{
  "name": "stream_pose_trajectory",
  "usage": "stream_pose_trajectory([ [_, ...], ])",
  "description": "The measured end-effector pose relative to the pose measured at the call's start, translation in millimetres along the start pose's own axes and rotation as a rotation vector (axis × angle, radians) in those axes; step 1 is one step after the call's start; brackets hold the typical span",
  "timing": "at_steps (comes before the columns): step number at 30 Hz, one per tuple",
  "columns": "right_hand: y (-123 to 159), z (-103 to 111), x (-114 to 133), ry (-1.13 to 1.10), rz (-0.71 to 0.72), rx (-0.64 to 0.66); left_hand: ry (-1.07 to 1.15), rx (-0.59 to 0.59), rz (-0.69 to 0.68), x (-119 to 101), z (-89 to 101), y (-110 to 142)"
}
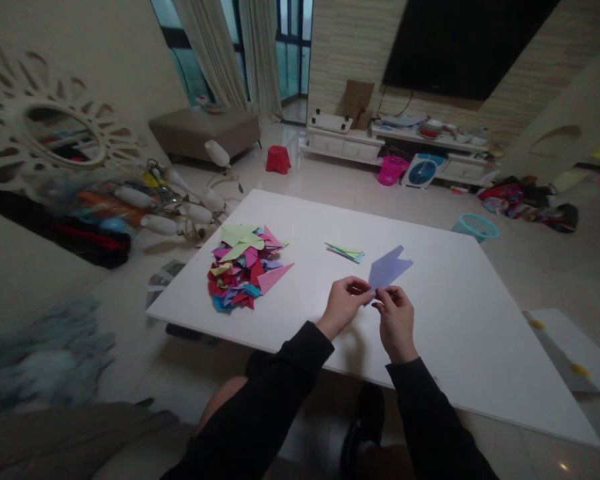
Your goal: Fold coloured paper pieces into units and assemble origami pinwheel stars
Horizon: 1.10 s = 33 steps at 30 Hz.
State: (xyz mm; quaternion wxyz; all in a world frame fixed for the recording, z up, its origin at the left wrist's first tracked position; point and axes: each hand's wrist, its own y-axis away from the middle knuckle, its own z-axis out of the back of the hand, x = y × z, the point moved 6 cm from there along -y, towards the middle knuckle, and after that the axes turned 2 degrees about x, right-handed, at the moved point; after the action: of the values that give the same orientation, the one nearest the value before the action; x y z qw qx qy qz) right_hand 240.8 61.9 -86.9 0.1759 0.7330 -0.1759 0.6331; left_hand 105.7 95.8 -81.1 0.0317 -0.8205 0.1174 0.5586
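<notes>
Purple paper (389, 268) is pinched by the left hand (344, 303) and right hand (397, 321), pointing toward one o'clock over the tabletop (465, 333); folding seems under way, firm creasing probably needed next.

Worktop (460, 327) across centre frame. On it: paper heap (245, 270) at left, paper stack (346, 253) right of that. Sheet (389, 267) just right of stack (in left fingers (356, 285) and right fingers (389, 299)). Stool (279, 160) behind worktop, upper centre.

Lavender on notched folded paper (387, 268); red, pink, blue, lime across heaped paper shapes (254, 270); plain white on rectangular bench (463, 327).
</notes>
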Motion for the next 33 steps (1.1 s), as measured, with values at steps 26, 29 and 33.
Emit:
stream_pose_trajectory([
  [26,1,-31,13,0.432,0.278,0.103,0.036,0.074,0.208,-27,34.8,1],
  [29,4,-33,28,0.621,0.383,0.183,-0.016,0.12,0.138,-39,37.9,2],
  [33,12,-48,52,0.864,0.545,0.398,-0.273,0.063,-0.073,-62,49.9,8],
])
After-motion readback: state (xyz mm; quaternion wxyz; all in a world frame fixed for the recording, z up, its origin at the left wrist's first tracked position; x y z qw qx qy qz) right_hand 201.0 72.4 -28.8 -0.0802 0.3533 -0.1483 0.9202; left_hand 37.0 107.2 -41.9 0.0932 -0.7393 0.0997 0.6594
